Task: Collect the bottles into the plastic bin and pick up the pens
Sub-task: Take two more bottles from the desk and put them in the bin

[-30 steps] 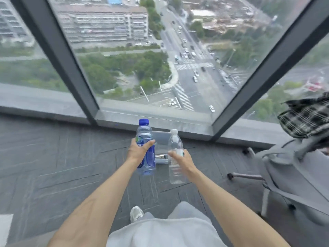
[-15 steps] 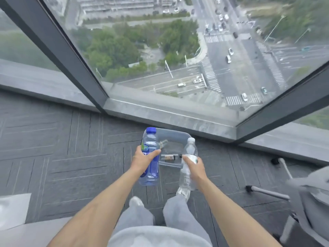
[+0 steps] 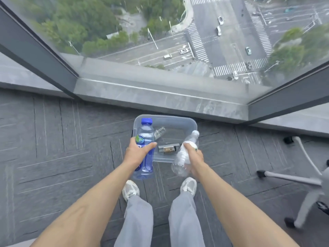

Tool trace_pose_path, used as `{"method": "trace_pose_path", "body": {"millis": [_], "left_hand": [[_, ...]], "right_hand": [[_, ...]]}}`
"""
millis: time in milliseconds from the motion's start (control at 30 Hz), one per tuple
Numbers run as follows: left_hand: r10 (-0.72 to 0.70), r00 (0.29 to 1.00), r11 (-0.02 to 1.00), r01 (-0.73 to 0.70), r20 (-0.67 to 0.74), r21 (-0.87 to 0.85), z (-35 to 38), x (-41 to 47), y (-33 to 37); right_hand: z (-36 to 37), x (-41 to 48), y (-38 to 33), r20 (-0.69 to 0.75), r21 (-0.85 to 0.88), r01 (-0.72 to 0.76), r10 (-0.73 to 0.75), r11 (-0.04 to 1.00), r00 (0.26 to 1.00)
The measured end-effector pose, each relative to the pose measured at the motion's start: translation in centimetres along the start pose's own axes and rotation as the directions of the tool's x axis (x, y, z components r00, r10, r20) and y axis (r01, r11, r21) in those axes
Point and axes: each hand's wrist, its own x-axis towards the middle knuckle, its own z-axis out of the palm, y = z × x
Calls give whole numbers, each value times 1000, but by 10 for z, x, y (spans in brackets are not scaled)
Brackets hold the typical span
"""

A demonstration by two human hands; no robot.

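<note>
The person stands on the grey carpet floor (image 3: 62, 139), close to the window sill (image 3: 160, 97), with both arms stretched forward and down. The plastic bin (image 3: 167, 119) sits on the floor just in front of the shoes (image 3: 130, 189), against the foot of the sill, so both arms can reach it without another step.

The left hand (image 3: 138, 152) is closed around the middle of the blue-capped bottle (image 3: 148, 161), thumb on one side and fingers wrapped behind. The bottle is held nearly upright, with its cap over the left edge of the bin. The right hand (image 3: 195, 155) grips the clear bottle (image 3: 181, 157) around its upper body. This one leans, with the white cap pointing toward the right wall of the bin and the base toward the person. I think a grip at the middle is chosen because it keeps each bottle steady while it is lowered.

Both bottles hang above the near side of the bin and are not yet inside it. Two small dark objects (image 3: 168, 148) lie on the bottom of the bin. They are too blurred for me to name, and I cannot say whether they are pens. I see no pens on the floor.

My judgement is that the person is at the step of putting the bottles in. The bottles look longer than the bin is deep, so they probably must be laid flat.

An office chair base (image 3: 293, 179) stands well apart on the right.
</note>
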Motion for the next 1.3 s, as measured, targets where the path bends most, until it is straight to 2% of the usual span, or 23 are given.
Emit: {"method": "trace_pose_path", "body": {"millis": [167,367,500,700,933,1167,1300], "left_hand": [[-54,999,998,54,-1,27,4,26,-33],[-75,997,996,75,2,45,9,39,-48],[-71,997,997,71,11,28,11,41,-45],[-20,1000,999,20,11,29,23,46,-32],[-31,999,999,30,38,30,55,55,-23],[-55,995,998,53,82,19,101,78,-16],[-21,996,998,15,88,64,128,88,-5]], "right_hand": [[27,34,1,-25,31,42,-42,999,999],[25,43,20,-91,-59,150,-155,987,984],[18,42,38,-69,-211,188,-207,959,976],[13,40,33,-41,-258,206,-223,944,974],[8,38,28,87,-339,258,-243,905,966],[-9,54,29,51,-278,250,-245,928,968],[-24,63,31,24,-251,236,-237,939,971]]}}
